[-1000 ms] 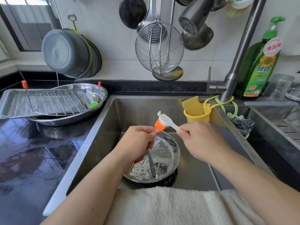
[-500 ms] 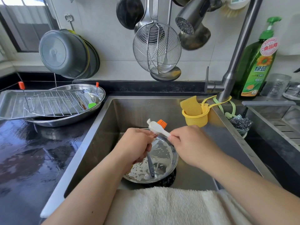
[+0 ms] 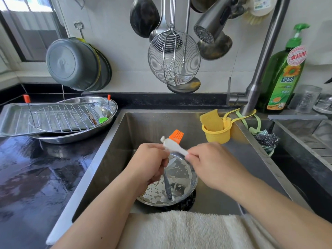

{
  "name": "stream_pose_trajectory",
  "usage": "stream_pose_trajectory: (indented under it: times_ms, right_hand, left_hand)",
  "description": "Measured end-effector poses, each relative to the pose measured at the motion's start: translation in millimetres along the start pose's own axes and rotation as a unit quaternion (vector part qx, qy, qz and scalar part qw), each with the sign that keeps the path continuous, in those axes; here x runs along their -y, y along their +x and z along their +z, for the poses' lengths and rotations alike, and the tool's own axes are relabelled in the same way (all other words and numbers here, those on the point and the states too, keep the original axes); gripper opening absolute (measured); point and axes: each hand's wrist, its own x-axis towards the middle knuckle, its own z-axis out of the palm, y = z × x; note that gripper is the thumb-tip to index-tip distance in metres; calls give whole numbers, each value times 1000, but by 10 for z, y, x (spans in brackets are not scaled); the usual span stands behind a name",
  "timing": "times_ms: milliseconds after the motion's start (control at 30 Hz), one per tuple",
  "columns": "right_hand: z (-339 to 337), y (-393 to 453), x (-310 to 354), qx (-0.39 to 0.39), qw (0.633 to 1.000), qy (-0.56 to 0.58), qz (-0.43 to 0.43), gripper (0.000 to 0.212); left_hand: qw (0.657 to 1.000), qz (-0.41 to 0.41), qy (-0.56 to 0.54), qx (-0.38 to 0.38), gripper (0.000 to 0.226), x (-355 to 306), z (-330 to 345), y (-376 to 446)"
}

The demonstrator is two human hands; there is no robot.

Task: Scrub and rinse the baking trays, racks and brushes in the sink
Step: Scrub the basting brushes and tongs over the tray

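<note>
Over the steel sink [image 3: 143, 126], my left hand [image 3: 149, 162] grips a basting brush with orange silicone bristles [image 3: 177, 135] pointing up and away. Its grey handle [image 3: 167, 186] hangs down below my fist. My right hand [image 3: 215, 164] pinches a small white scrubbing brush [image 3: 173, 147], whose head lies against the base of the orange bristles. Below both hands a round steel dish [image 3: 190, 187] sits on the sink floor, streaked with white suds. On the left counter lie a flat baking tray [image 3: 10, 115], a wire rack [image 3: 59, 115] and a green-headed brush [image 3: 102, 119] in an oval steel dish [image 3: 111, 105].
A yellow sponge holder [image 3: 217, 135] and a steel scourer [image 3: 267, 139] hang at the sink's back right by the faucet [image 3: 256, 83]. A green soap bottle [image 3: 285, 78] stands behind. A wire skimmer [image 3: 173, 58] and ladles hang overhead. A white towel [image 3: 179, 229] drapes the front edge.
The white brush has slid left across the orange bristles. My left hand has turned the orange head from sideways to pointing up and away.
</note>
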Motion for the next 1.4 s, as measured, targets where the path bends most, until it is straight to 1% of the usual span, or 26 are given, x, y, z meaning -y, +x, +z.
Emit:
stream_pose_trajectory:
  times_ms: [67, 100, 200, 267, 367, 500, 567, 633, 667, 700, 767, 833, 867, 967, 1000, 1033, 1100, 1133, 1167, 1267, 1300, 1333, 1400]
  right_hand:
    - [-52, 48, -61, -23, 999, 9, 34, 46]
    - [-60, 61, -81, -29, 999, 14, 35, 46]
    - [2, 11, -29, -11, 1000, 20, -18, 48]
    - [1, 7, -24, -11, 1000, 19, -18, 47]
    - [-72, 81, -130, -35, 999, 24, 25, 46]
    - [11, -2, -65, -7, 998, 45, -39, 42]
    - [20, 34, -135, -20, 998, 51, -29, 39]
    - [-29, 112, -264, -52, 997, 64, 11, 40]
    - [-41, 130, -299, -61, 996, 69, 16, 41]
    - [-41, 118, -291, -61, 995, 75, 1, 42]
    - [12, 51, -173, -36, 994, 81, -60, 42]
    - [72, -9, -74, -22, 993, 77, -88, 41]
    - [69, 18, -99, -30, 994, 73, -73, 40]
    - [-31, 100, -229, -79, 994, 74, 13, 42]
    - [-43, 87, -233, -86, 993, 78, 14, 42]
    - [-54, 52, -189, -77, 994, 77, -1, 43]
    - [-4, -42, -36, -29, 996, 65, -54, 43]
    - [29, -65, 0, -18, 996, 61, -65, 43]
    - [26, -54, -15, -24, 996, 59, -55, 42]
    - [-90, 88, -233, -87, 994, 58, 37, 38]
    - [-111, 95, -277, -103, 992, 60, 45, 38]
    - [-109, 81, -275, -106, 992, 66, 36, 38]
    - [-44, 3, -142, -63, 995, 77, -29, 39]
  left_hand:
    - [1000, 0, -24, 16, 29, -4, -7, 4]
    - [999, -3, -38, 23, 32, -8, -7, 3]
    - [996, -8, -82, 33, 25, -33, -4, -10]
    - [994, -4, -98, 45, 24, -46, 1, -15]
    - [991, 1, -112, 76, 34, -54, 21, -16]
    - [979, -2, -177, 105, 39, -60, 17, -15]
    - [968, -15, -208, 140, 45, -60, -5, -3]
    - [953, -30, -250, 170, 59, -52, -24, 15]
    - [946, -36, -269, 177, 63, -34, -37, 33]
    - [941, -35, -283, 183, 65, -31, -46, 36]
    - [934, -28, -308, 179, 64, -31, -61, 34]
    - [924, -26, -338, 176, 62, -31, -71, 38]
    - [921, -23, -345, 180, 62, -44, -66, 25]
    - [923, -22, -343, 171, 64, -86, -42, -5]
    - [923, -21, -345, 170, 65, -98, -26, -16]
    - [920, -18, -352, 170, 66, -107, -11, -27]
    - [912, -19, -375, 165, 65, -90, -26, -10]
    - [910, -20, -380, 167, 65, -90, -37, -5]
    - [908, -23, -381, 171, 66, -93, -42, -2]
    - [910, -33, -374, 178, 68, -96, -35, 3]
    - [910, -34, -375, 176, 69, -98, -33, -1]
    - [910, -28, -373, 181, 68, -105, -29, -9]
    - [905, -13, -378, 193, 71, -111, -25, -20]
